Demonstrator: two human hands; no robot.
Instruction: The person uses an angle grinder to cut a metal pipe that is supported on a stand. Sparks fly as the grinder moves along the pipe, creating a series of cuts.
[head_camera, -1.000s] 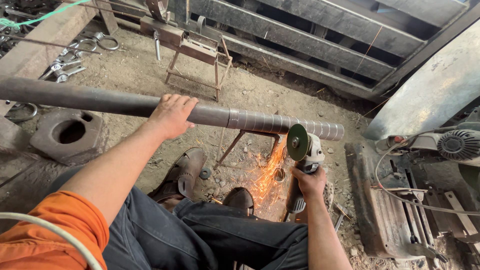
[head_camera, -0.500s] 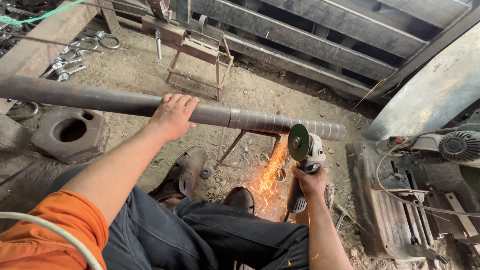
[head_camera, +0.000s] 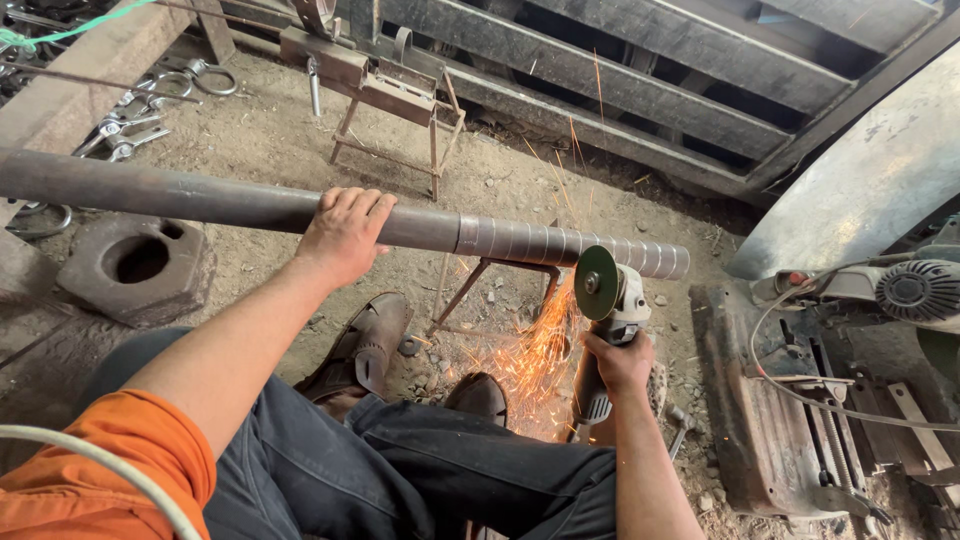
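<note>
The steel pipe (head_camera: 300, 208) serves as the landmark; all positions below are given relative to it.

Nearest the camera, on the person's side of the pipe, an orange sleeve (head_camera: 110, 465) and dark trousers (head_camera: 400, 470) fill the lower frame. Two brown sandals (head_camera: 365, 345) rest on the dirt floor (head_camera: 270, 130) below the pipe.

The right hand (head_camera: 620, 362) sits below the pipe's right end. Its fingers are clenched around the body of an angle grinder (head_camera: 610, 300). The grinder points upward, and its green disc (head_camera: 597, 283) meets the underside of the pipe just short of the right end. Orange sparks (head_camera: 535, 355) fall from the contact point down toward the floor, between the sandals and the right hand.

The left hand (head_camera: 345, 232) lies on top of the pipe near mid-length, palm down, fingers spread and curled over the far side, pressing rather than fully enclosing it. The pipe's long axis runs left to right across the view, dipping slightly toward the right. The right-hand section shows ring marks at intervals. The right hand is nearer the worked end; the left hand is well apart from the disc, to its left.

Under the pipe, a small metal stand (head_camera: 490, 280) supports it. Beyond the pipe stands a second rusty stand (head_camera: 395, 110). Left of the pipe's middle lies a block with a round hole (head_camera: 140, 262). Right of the pipe's end sit a machine with a motor (head_camera: 915, 290) and a curved metal sheet (head_camera: 860, 190). Farthest back runs a row of steel beams (head_camera: 620, 75).
</note>
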